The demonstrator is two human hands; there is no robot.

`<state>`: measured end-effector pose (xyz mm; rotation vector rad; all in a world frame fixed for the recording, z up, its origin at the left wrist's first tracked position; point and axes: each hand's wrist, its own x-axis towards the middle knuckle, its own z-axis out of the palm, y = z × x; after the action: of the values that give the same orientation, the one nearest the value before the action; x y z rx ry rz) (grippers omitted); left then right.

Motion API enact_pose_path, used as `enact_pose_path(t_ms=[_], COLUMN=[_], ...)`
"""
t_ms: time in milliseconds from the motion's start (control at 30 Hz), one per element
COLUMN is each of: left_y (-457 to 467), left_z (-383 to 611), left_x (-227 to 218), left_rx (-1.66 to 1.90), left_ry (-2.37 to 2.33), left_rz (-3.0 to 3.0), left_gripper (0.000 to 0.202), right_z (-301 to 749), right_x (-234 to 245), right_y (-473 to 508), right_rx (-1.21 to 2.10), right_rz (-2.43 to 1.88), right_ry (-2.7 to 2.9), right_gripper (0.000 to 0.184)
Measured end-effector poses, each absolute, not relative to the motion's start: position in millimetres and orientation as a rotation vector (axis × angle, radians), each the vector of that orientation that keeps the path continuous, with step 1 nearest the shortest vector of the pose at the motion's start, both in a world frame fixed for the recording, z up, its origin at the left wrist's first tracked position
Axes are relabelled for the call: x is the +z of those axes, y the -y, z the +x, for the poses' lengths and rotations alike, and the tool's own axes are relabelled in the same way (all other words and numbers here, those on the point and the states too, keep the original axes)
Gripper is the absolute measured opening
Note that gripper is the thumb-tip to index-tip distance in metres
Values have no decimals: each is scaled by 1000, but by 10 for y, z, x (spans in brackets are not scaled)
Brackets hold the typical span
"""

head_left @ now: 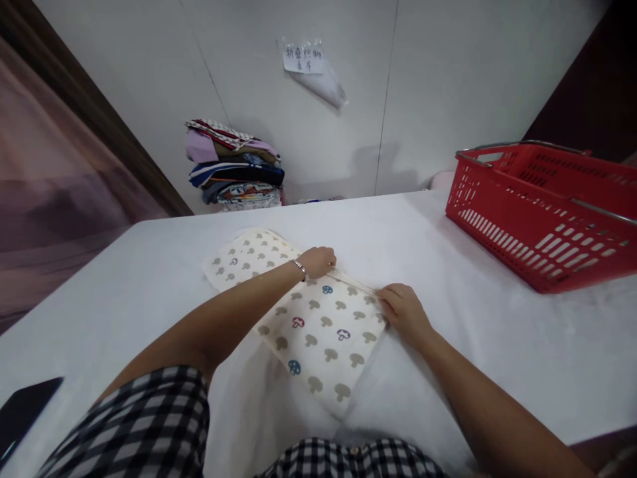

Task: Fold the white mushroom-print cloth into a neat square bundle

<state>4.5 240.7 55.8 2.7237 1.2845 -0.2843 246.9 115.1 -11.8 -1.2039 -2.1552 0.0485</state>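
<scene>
A cream cloth (313, 325) printed with small mushrooms lies folded flat on the white table (149, 279). My left hand (317, 260), with a bracelet at the wrist, pinches the cloth's far edge with closed fingers. My right hand (404, 311) grips the same edge at the cloth's right corner, fingers curled onto the fabric. The edge runs taut between the two hands.
A red plastic basket (542, 212) with metal handles stands at the table's right side. A pile of folded clothes (233, 166) sits against the wall behind the table. A dark flat object (24, 415) lies at the near left. A paper note (303, 58) hangs on the wall.
</scene>
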Motion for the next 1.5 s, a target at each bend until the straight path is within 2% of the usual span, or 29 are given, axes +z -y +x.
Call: enact_pose_path(t_ms=[367, 667, 933, 1200, 1500], left_y=[-2446, -2405, -2319, -2216, -2191], left_z=[16, 14, 215, 525, 647], left_x=[349, 360, 422, 319, 256], left_rx=[-97, -127, -301, -158, 35], left_ry=[-1433, -1409, -1126, -903, -1002], left_rz=[2384, 2472, 2590, 2585, 2424], left_gripper=[19, 22, 24, 16, 15], right_z=[2499, 2472, 2460, 2455, 2491], right_x=[-149, -134, -111, -121, -155], right_y=[-1164, -1178, -1172, -1182, -1190], right_rx=[313, 174, 135, 201, 152], right_rz=[-1447, -1191, -1123, -1136, -1356], right_ry=[2020, 2113, 2184, 2108, 2034], right_gripper=[19, 23, 25, 24, 26])
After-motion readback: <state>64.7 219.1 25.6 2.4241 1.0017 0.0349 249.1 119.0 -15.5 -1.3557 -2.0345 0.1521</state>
